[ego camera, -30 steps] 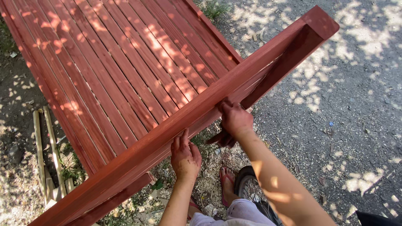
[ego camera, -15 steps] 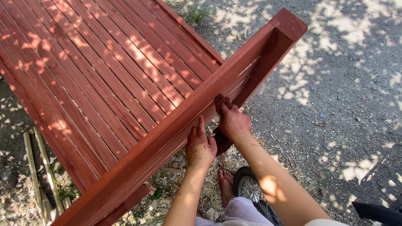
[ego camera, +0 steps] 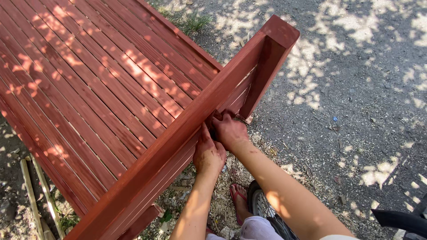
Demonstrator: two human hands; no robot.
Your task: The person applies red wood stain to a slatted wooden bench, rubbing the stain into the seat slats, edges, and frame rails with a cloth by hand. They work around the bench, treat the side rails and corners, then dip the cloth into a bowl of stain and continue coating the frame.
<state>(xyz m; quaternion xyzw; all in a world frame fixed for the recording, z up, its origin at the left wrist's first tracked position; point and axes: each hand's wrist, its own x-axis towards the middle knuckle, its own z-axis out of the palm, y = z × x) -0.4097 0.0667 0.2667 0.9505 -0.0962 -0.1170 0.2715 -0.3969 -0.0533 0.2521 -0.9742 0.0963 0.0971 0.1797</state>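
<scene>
red bench rail [ego camera: 178,133] under both hands: left hand [ego camera: 208,153], right hand [ego camera: 229,131]

1. The slatted table [ego camera: 102,89] is red-brown, with bright spots of sunlight on it.
2. The left hand [ego camera: 208,153] and right hand [ego camera: 229,131] have dark red stains.
3. The gravel ground [ego camera: 356,98] is grey with dappled light.
4. The sandal [ego camera: 239,198] is red.

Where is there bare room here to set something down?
The slatted deck left of the rail lies bare; so does the gravel right of the post. Crowded below the rail: both hands, a foot, a wheel.
</scene>
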